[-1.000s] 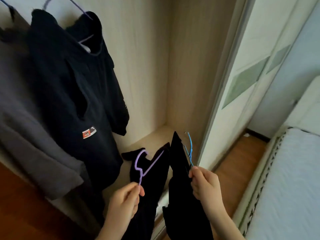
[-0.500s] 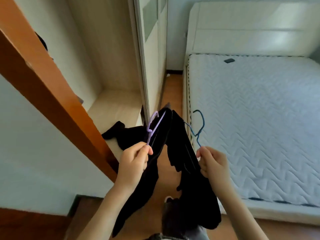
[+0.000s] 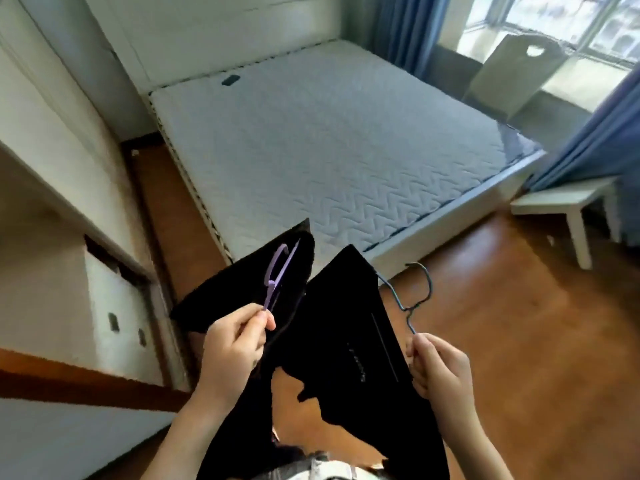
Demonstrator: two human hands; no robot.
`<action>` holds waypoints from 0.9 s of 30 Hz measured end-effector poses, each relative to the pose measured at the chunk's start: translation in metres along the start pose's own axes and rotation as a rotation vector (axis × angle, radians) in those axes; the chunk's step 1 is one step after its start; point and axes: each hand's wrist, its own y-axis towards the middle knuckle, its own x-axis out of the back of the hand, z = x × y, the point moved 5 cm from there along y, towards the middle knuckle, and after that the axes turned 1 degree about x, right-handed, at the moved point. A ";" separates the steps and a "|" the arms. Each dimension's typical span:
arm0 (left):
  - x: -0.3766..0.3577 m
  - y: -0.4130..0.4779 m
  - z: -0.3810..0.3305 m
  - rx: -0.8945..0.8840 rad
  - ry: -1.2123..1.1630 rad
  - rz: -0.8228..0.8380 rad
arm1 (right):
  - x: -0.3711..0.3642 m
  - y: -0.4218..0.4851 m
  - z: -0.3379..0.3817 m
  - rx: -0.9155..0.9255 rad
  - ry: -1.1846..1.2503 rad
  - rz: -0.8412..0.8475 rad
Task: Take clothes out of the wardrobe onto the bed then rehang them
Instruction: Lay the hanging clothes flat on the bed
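Note:
My left hand (image 3: 233, 344) pinches the hook of a purple hanger (image 3: 277, 275) that carries a black garment (image 3: 242, 289). My right hand (image 3: 440, 367) grips the hook of a blue hanger (image 3: 414, 294) with a second black garment (image 3: 349, 341) hanging from it. Both garments hang in front of me over the wooden floor, short of the bed (image 3: 329, 140), whose white quilted mattress lies ahead. The wardrobe (image 3: 69, 140) stands at the left, with its inside out of sight.
A small dark object (image 3: 231, 79) lies on the mattress near the headboard. A white low table (image 3: 568, 202) stands right of the bed. Blue curtains (image 3: 595, 133), a window and a pale chair (image 3: 516, 74) are beyond it. Wooden floor (image 3: 519, 323) stretches between me and the bed.
The view has swung right from the wardrobe's inside to the bed. Both hands keep their hangers, and the two black garments have come away from the wardrobe toward the bed.

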 end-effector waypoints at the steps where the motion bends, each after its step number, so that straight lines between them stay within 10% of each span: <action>1: -0.024 0.000 0.004 0.022 0.003 0.033 | 0.029 -0.010 -0.004 -0.016 0.011 -0.051; 11: -0.192 0.024 -0.003 0.049 0.090 0.178 | 0.221 -0.010 -0.029 -0.067 0.041 -0.366; 27: -0.540 0.274 -0.067 -0.099 0.333 0.520 | 0.490 0.239 -0.003 -0.090 0.046 -0.796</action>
